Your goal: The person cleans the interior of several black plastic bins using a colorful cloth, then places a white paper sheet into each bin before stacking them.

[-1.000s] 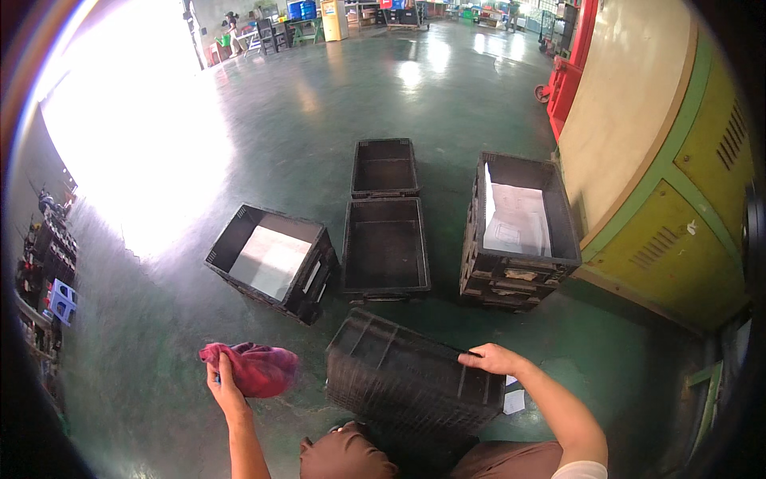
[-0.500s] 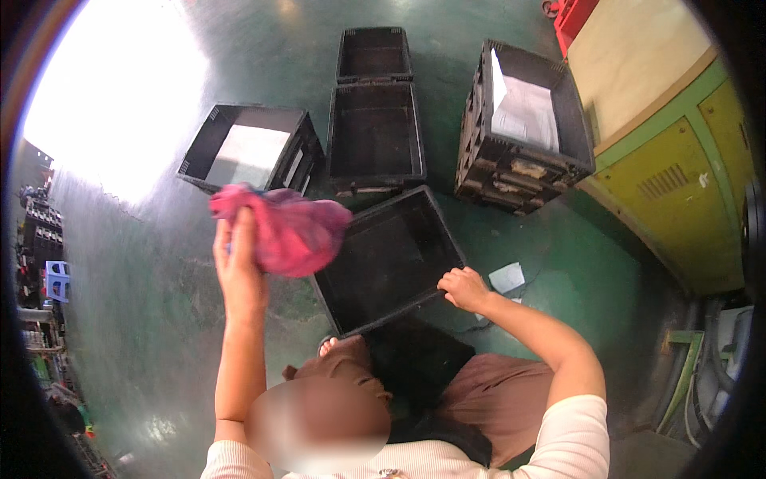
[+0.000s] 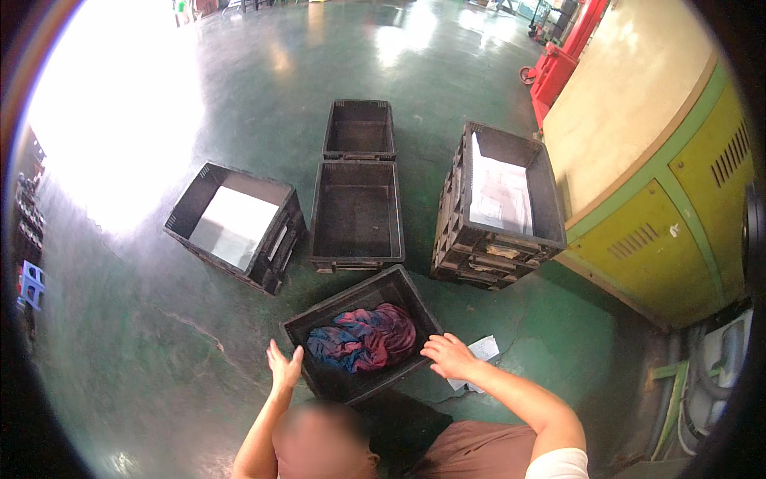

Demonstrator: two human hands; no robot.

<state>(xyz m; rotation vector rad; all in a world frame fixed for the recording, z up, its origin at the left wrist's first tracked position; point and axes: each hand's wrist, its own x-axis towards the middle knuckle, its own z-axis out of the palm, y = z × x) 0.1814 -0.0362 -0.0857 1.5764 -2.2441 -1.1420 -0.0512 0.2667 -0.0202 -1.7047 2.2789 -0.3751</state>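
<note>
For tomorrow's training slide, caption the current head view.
A pink-and-blue cloth lies in a black crate, with left hand and right hand at its sides.

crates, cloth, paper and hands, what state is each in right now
Near crate, open-topped, askew to the middle crates
Cloth, crumpled, in the near crate
Left hand, open, fingers spread
Right hand, fingers slightly bent by the near crate; grip unclear
Middle crates, open-topped, end to end
Left crate, open-topped, white sheet inside
Right crates, stacked, top one open, papers inside
Loose paper, lying on the floor
</note>
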